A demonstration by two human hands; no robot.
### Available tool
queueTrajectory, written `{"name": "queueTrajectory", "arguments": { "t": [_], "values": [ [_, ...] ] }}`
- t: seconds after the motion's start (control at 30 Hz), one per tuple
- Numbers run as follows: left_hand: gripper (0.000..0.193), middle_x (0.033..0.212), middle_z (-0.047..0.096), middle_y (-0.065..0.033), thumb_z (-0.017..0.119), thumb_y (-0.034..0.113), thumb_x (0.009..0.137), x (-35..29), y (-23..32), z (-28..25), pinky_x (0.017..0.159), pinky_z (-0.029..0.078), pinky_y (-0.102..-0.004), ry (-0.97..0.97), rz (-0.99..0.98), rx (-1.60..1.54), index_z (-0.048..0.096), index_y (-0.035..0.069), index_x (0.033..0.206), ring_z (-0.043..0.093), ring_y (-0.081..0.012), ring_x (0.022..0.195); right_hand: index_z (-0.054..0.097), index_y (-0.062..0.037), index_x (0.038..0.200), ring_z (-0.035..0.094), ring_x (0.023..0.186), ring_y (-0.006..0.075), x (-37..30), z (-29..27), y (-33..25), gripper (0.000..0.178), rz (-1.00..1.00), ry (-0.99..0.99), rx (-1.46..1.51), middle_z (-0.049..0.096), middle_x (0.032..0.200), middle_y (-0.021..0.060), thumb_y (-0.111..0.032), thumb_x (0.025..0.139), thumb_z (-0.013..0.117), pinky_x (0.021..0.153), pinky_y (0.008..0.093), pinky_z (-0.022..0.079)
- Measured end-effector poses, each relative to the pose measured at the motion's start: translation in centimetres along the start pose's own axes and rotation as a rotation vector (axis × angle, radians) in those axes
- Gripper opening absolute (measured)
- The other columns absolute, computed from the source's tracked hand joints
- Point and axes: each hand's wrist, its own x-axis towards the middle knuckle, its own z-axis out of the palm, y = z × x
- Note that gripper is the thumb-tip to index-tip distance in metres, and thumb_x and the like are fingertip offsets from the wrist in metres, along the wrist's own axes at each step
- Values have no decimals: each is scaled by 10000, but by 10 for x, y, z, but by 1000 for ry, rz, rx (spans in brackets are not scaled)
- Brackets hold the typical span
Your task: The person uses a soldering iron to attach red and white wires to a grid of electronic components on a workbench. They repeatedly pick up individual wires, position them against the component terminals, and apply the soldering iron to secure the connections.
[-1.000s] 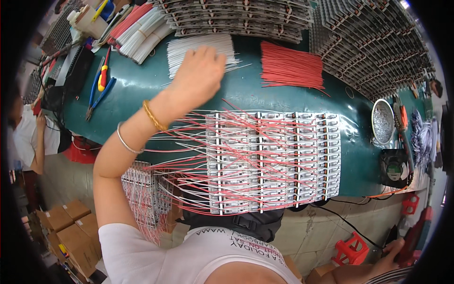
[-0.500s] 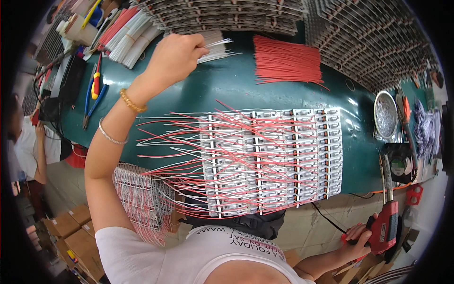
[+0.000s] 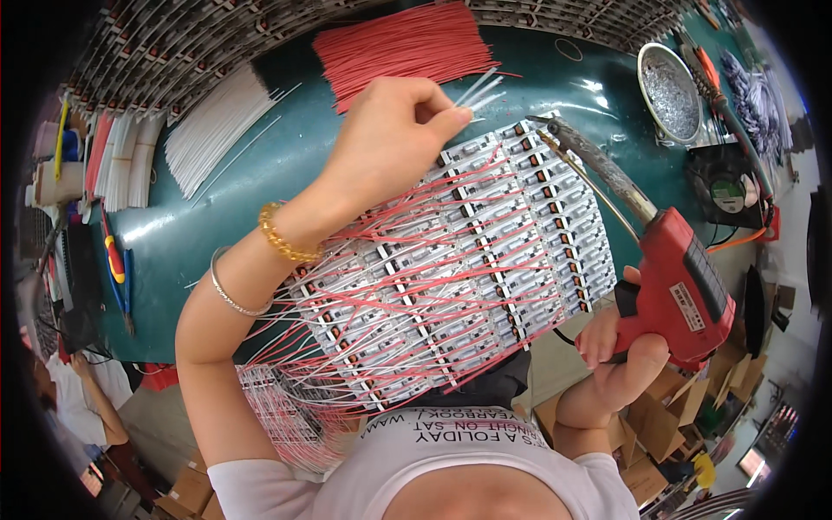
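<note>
Between the thumb and fingers of my left hand (image 3: 381,139), a few white wires (image 3: 482,90) are pinched, their ends sticking out to the right above the far edge of the board panel. My right hand (image 3: 620,342) is wrapped round the handle of a red soldering gun (image 3: 685,290). Its long metal barrel and thin feed tube point up and left, the tip close to the panel's far right corner and to the white wires. The panel of white circuit boards (image 3: 568,251) lies tilted at the table's near edge, with many red and white wires spread over it.
Beyond my left hand are a pile of red wires (image 3: 403,48) and a pile of white wires (image 3: 217,130). Pliers (image 3: 128,290) lie at left. At right stand a metal bowl (image 3: 670,91) and a small black fan (image 3: 728,186). A co-worker (image 3: 87,390) is at far left.
My left hand has moved right, from the white wire pile to the panel, carrying white wires. My right hand has raised the soldering gun, bringing its tip in over the panel's far corner.
</note>
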Motion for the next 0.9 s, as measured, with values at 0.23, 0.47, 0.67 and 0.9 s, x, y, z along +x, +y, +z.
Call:
{"name": "queueTrajectory", "arguments": {
  "t": [0.23,0.47,0.67,0.9],
  "values": [
    [217,702,659,-130,654,175,822,2,11,15,657,476,-318,-52,7,263,653,-39,793,618,-185,657,387,137,1177,383,350,80,8,4,4,789,33,-42,-17,403,492,-12,-581,874,510,358,205,329],
    [211,708,656,-155,644,175,818,1,5,17,633,476,-347,-24,78,294,643,-30,767,633,-260,649,428,116,1089,401,351,92,11,5,11,701,47,-37,-37,414,484,9,-543,877,537,354,219,342],
    [210,698,652,-158,649,181,818,-1,2,20,586,468,-359,50,173,329,638,-20,757,629,-286,617,431,116,1092,412,361,97,4,10,13,711,29,34,-121,422,481,21,-535,851,582,371,233,360],
    [220,690,647,-158,638,194,821,-2,1,20,579,464,-367,45,201,317,639,-17,760,627,-290,618,398,139,1182,409,363,89,-2,10,8,805,46,124,-127,425,482,4,-558,830,591,377,219,356]
  ]
}}
